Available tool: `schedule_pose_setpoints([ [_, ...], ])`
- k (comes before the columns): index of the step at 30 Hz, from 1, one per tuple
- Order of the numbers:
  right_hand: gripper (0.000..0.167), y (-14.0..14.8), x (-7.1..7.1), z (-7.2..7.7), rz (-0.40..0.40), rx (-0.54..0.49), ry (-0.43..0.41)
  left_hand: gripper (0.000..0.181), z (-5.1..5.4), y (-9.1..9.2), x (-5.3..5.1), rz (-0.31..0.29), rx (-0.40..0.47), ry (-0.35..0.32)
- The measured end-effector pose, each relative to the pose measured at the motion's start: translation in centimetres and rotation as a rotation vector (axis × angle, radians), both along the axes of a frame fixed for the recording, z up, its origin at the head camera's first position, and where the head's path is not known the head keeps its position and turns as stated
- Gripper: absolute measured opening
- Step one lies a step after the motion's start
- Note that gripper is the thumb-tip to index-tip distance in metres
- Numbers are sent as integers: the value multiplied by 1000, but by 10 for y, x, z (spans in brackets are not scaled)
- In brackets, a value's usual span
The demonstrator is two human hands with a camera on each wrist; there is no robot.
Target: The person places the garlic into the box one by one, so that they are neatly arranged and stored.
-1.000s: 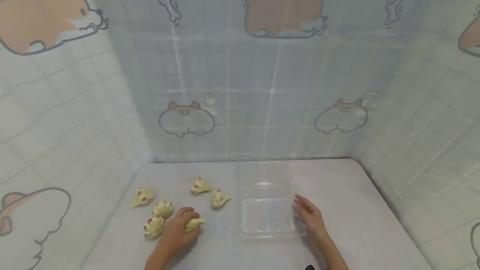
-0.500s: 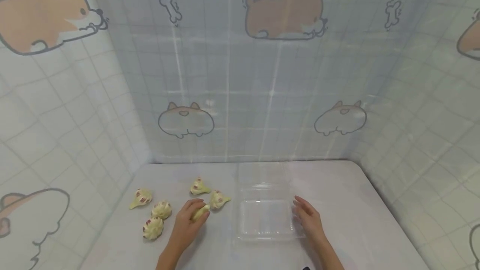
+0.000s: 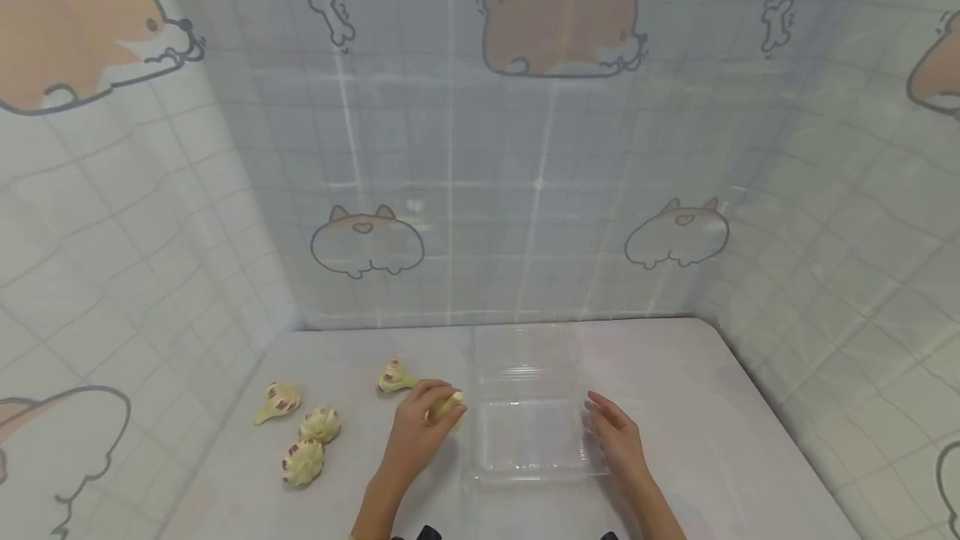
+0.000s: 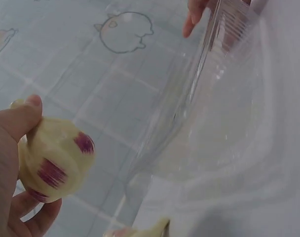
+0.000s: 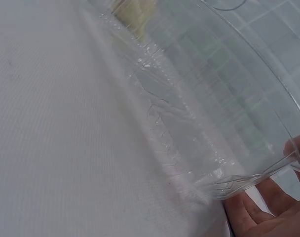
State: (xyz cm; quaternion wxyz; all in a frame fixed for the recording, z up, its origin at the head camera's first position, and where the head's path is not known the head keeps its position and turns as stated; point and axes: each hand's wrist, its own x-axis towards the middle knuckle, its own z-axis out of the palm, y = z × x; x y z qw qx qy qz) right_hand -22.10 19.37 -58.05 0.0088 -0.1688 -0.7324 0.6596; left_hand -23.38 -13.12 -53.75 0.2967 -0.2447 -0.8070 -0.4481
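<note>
My left hand [image 3: 420, 433] holds a pale yellow bulb [image 3: 444, 407] just left of the clear plastic container [image 3: 532, 473]. Purple patches mark this bulb [image 4: 56, 158] in the left wrist view, where thumb and fingers of the left hand [image 4: 7, 168] curl round it. The container stands with its lid part [image 3: 525, 348] laid back behind it. At the container's right side is my right hand [image 3: 618, 444], its fingers loosely extended. In the right wrist view, the right hand [image 5: 273, 207] touches the clear container [image 5: 229, 190] by a corner; part of its grip is hidden.
Three bulbs lie at the left of the white table [image 3: 712, 407]: one [image 3: 279, 401] farther back, two [image 3: 320, 423] [image 3: 303, 462] touching. Another bulb [image 3: 393, 377] lies behind the left hand. A bulb stem [image 4: 157, 229] shows below the container in the left wrist view.
My left hand has carried its bulb rightward and away from me, toward the container. It now covers the bulb that lay nearest the container. The right hand has stayed almost in place.
</note>
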Motion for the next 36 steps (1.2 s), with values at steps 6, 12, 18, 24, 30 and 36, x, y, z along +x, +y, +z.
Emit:
schedule_pose_setpoints([
  [6, 41, 0, 1, -1, -12, -51, 17, 20, 12, 26, -2, -78, 96, -111],
  [12, 41, 0, 1, -3, -2, -70, 26, 22, 31, 45, 3, -83, 155, -166],
  [18, 41, 1, 3, -5, 8, -75, 35, 20, 15, 57, -15, -99, 142, -263],
  [24, 42, 0, 3, -5, 2, -83, 40, 20, 13, 70, -26, -142, 144, -313],
  [30, 42, 0, 1, -7, -11, -84, 30, 22, 14, 85, -32, -135, 118, -356],
  [36, 41, 0, 1, -5, -14, -72, 28, 24, 11, 98, -41, -145, 115, -372],
])
